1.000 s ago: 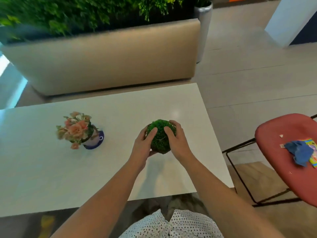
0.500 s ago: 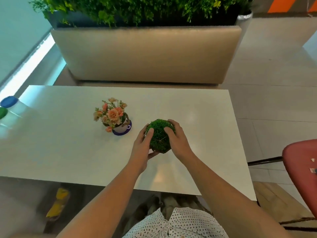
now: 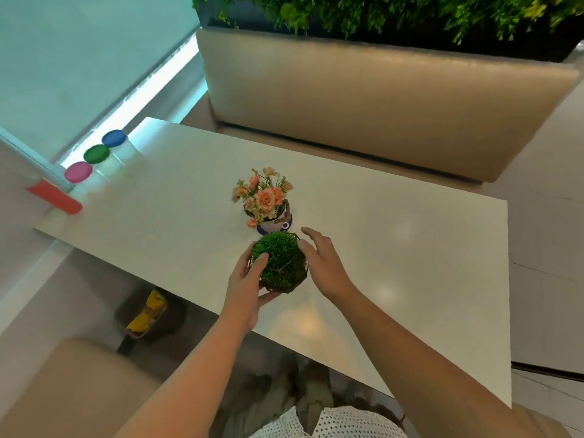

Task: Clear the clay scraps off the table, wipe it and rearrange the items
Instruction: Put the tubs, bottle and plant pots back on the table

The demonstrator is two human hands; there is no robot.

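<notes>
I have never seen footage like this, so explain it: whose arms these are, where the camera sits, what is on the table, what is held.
No machine here: the bare arms belong to a person wearing a wide-angle camera on the head, looking forward and down. Every picture comes from that one camera. The left hand grips a green grass ball, fingers curled round its side. The right hand is at the ball's other side, fingers spread, not closed on it. Just beyond, on the white table, stands a small pot of pink flowers. At the table's far left edge stand three jars in a row, lids pink, green and blue, beside a red-orange object I cannot identify.
</notes>
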